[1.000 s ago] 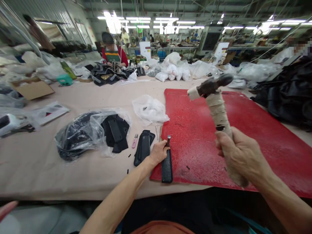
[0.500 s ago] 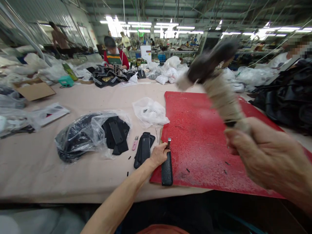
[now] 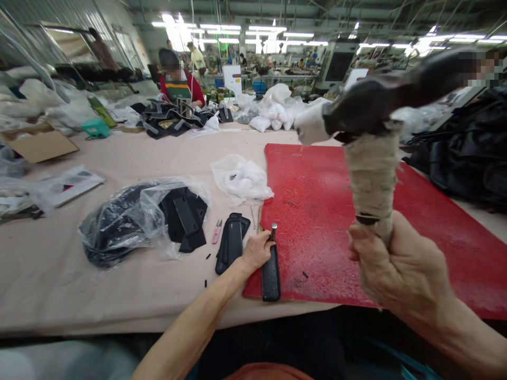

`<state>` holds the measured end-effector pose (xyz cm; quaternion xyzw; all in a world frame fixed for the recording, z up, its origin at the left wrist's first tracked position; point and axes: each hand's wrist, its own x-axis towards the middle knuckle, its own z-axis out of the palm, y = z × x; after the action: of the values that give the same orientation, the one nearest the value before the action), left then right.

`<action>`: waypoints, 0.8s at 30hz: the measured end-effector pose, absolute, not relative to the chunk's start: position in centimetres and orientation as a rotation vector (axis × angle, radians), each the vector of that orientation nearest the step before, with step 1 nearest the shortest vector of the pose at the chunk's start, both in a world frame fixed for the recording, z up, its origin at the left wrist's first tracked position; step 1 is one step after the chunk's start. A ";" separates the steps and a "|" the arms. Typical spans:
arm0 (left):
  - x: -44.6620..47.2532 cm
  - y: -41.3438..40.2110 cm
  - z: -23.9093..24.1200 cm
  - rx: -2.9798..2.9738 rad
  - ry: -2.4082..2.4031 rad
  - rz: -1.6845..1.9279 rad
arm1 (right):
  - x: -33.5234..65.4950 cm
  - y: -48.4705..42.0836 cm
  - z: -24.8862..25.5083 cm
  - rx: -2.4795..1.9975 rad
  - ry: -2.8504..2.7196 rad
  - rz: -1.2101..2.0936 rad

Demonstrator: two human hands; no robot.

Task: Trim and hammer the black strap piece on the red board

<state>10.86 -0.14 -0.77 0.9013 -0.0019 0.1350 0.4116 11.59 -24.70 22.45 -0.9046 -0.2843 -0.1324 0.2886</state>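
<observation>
My right hand [image 3: 400, 258] is wrapped round the cloth-bound handle of a hammer [image 3: 368, 111], held up over the red mat [image 3: 317, 211]. Its dark head is raised high, with a pale tip pointing left. Closed round a metal punch [image 3: 273, 231], my left hand [image 3: 258, 250] keeps it upright on a black strip-shaped piece [image 3: 271, 279]. That piece lies along the mat's left edge. The punch's lower end is hidden by my fingers. Just left of this hand lies a small stack of black pieces [image 3: 233, 240].
Pink thread snips [image 3: 216, 231] lie left of the stack. Further left is a clear plastic bag [image 3: 119, 221] of black pieces, and a white plastic bag [image 3: 241, 179] sits behind. A person [image 3: 178, 84] works across the table. Black goods [image 3: 467, 142] are piled at the right.
My right hand and the hammer have shifted, the handle now more upright and the head further right. My left hand still holds the punch on the black piece. The view has moved slightly.
</observation>
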 end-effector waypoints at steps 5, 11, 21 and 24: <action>11.0 -0.2 -1.0 2.325 0.010 0.344 | 11.6 -26.0 18.7 -2.680 -0.998 0.104; 10.9 0.1 -0.9 2.237 -0.038 0.335 | 13.4 -27.1 13.9 -2.304 -0.309 0.618; 10.7 0.2 0.4 2.153 -0.090 0.261 | 15.1 -25.6 3.7 -2.822 -0.647 -0.176; 10.5 0.2 0.5 2.094 -0.106 0.241 | 12.0 -22.0 2.2 -2.683 -0.963 -0.251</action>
<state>10.54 0.23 0.48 0.8633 -0.0438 0.0995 0.4928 12.02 -21.99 2.25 -0.9284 -0.3333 -0.0867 0.1394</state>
